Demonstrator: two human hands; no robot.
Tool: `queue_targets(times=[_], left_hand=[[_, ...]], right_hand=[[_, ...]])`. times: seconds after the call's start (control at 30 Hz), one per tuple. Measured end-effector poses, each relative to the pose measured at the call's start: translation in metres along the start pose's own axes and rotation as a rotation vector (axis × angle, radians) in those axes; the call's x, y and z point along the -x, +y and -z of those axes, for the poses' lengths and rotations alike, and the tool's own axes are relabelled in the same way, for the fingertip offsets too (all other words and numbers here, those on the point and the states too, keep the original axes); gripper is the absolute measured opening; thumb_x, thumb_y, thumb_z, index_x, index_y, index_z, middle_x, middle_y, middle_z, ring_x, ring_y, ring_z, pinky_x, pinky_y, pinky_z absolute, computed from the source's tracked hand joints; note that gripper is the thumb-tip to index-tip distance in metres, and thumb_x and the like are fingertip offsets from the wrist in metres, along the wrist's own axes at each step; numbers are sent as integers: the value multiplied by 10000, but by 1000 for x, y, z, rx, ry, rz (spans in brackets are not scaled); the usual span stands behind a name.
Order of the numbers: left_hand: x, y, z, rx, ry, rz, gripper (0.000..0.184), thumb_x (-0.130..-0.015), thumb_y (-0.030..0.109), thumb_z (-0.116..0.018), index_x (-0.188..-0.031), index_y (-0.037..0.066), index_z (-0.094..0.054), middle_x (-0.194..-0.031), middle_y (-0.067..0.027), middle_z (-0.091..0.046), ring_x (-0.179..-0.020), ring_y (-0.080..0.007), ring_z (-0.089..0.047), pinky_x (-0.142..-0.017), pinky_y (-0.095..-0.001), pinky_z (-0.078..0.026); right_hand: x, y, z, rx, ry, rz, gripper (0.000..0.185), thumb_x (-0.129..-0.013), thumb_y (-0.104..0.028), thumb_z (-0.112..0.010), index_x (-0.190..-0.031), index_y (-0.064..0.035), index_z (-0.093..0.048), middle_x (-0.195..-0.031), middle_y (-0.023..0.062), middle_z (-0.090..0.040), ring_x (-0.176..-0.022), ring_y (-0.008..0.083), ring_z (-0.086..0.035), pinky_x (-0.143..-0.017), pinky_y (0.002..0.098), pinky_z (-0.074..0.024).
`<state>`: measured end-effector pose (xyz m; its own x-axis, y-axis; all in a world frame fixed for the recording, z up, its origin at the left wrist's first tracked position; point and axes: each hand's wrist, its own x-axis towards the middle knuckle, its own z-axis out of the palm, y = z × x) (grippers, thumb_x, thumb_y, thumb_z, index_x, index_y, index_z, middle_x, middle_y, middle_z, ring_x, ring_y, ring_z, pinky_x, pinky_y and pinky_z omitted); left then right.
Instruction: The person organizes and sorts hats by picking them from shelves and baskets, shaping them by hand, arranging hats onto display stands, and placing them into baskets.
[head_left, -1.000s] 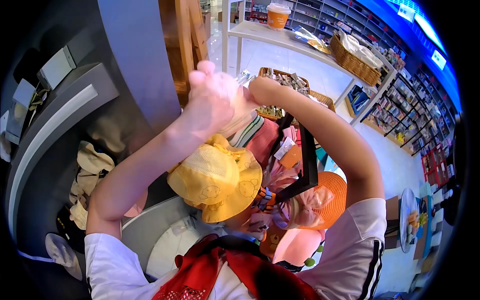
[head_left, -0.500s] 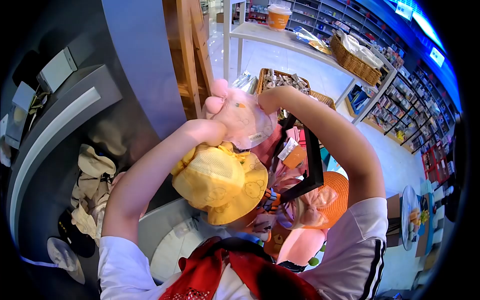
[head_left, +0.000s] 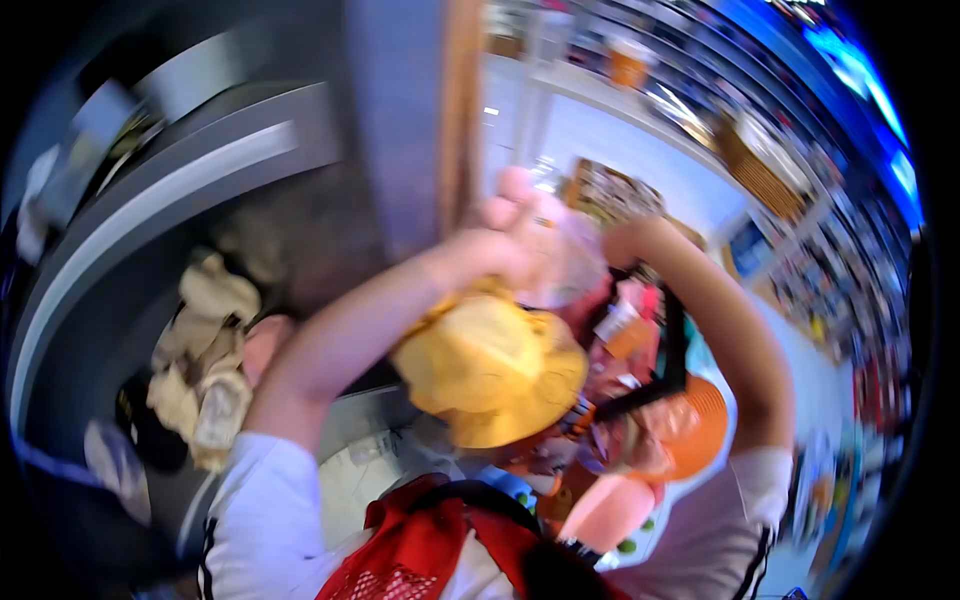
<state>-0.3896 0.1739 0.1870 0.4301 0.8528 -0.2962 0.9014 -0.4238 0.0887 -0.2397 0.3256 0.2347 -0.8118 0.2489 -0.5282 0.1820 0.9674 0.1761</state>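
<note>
A pink hat point(head_left: 560, 255) with round pom-poms is at the middle of the view, smeared by motion. My left hand point(head_left: 505, 250) grips its left side, fingers closed on it. Beside the hat's right edge is my right hand point(head_left: 632, 240), wrist bent and fingers hidden or blurred. Whether it touches the brim I cannot tell. Just below my left forearm sits a yellow bucket hat point(head_left: 480, 360). An orange woven hat point(head_left: 700, 430) with a peach bow lies nearer my right elbow. Tagged pink goods point(head_left: 630, 320) hang by a black frame point(head_left: 675, 350).
Cream and beige hats point(head_left: 210, 350) lie on the dark curved counter at left. A blue-grey pillar point(head_left: 400, 110) rises ahead. Further right stand a white shelf point(head_left: 600, 100) with an orange cup point(head_left: 628, 62) and a wicker basket point(head_left: 755, 165), with stocked racks behind.
The view has swung, shifting the scene right and slightly down with strong blur. My right hand now appears more apart from the pink hat, while my left stays on it.
</note>
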Motion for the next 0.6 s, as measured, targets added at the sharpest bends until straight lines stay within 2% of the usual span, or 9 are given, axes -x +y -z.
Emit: queue_targets(times=[0.1, 0.17, 0.2, 0.23, 0.27, 0.4, 0.43, 0.5, 0.6], left_hand=[[18, 39, 7, -189, 620, -73, 126, -700, 155, -512, -705, 48, -577, -753, -115, -576, -688, -242, -560, -604, -361, -427], [46, 90, 7, -25, 1129, -5, 136, -706, 154, -495, -645, 55, -565, -703, -112, -574, -691, -264, -559, -611, -364, -430], [69, 129, 10, 262, 1375, -14, 120, -710, 144, -505, -632, 59, -538, -674, -111, -558, -686, -261, -550, -618, -359, -420], [102, 163, 10, 451, 1398, -137, 107, -712, 109, -517, -631, 40, -512, -648, -110, -538, -650, -259, -531, -602, -357, -410], [122, 195, -4, 567, 1490, -246, 115, -739, 88, -541, -643, 46, -493, -633, -67, -506, -642, -244, -501, -629, -341, -399], [182, 309, -54, 1057, 1310, -986, 363, -881, 288, -365, -634, 93, -546, -727, -18, -570, -751, -232, -521, -648, -340, -417], [206, 340, -56, 1176, 1304, -960, 346, -869, 318, -385, -667, 72, -520, -739, -56, -536, -809, -224, -480, -759, -353, -363], [215, 375, -67, 1007, 1351, -1074, 403, -890, 287, -336, -898, -6, -614, -934, -98, -593, -885, -233, -484, -816, -381, -346], [234, 424, -82, 1053, 1412, -943, 422, -888, 300, -336, -894, -15, -618, -924, -100, -598, -879, -243, -490, -849, -388, -328]], right_hand=[[16, 3, 9, -68, 143, 98, 198, -671, -75, -496, -831, -14, -596, -774, 175, -594, -728, 313, -571, -650, 364, -445], [34, -13, 18, -95, 216, 118, 198, -671, -72, -495, -832, -15, -595, -771, 176, -592, -726, 316, -569, -648, 363, -444], [56, -44, 33, -126, 169, 100, 199, -669, -61, -492, -837, -11, -586, -751, 183, -580, -721, 328, -557, -652, 369, -442], [76, -66, 35, -211, 243, -13, 184, -688, -67, -503, -839, -5, -587, -767, 183, -578, -737, 331, -551, -683, 360, -440], [88, -69, 24, -169, 399, 46, 150, -705, -16, -455, -775, -21, -587, -709, 187, -564, -703, 327, -546, -662, 360, -432], [143, -118, 8, -187, 604, 118, 138, -707, -1, -465, -803, 41, -555, -806, 180, -550, -799, 340, -514, -720, 366, -407], [159, -143, 11, -229, 610, 69, 139, -710, 7, -483, -822, 58, -546, -844, 182, -540, -818, 350, -506, -732, 364, -407], [178, -183, 9, -188, 697, 200, 154, -713, 8, -493, -851, 55, -542, -871, 178, -537, -825, 346, -507, -733, 366, -408], [200, -247, 6, -171, 662, 345, 179, -721, -7, -513, -887, 55, -535, -904, 171, -533, -841, 342, -506, -746, 370, -409]])
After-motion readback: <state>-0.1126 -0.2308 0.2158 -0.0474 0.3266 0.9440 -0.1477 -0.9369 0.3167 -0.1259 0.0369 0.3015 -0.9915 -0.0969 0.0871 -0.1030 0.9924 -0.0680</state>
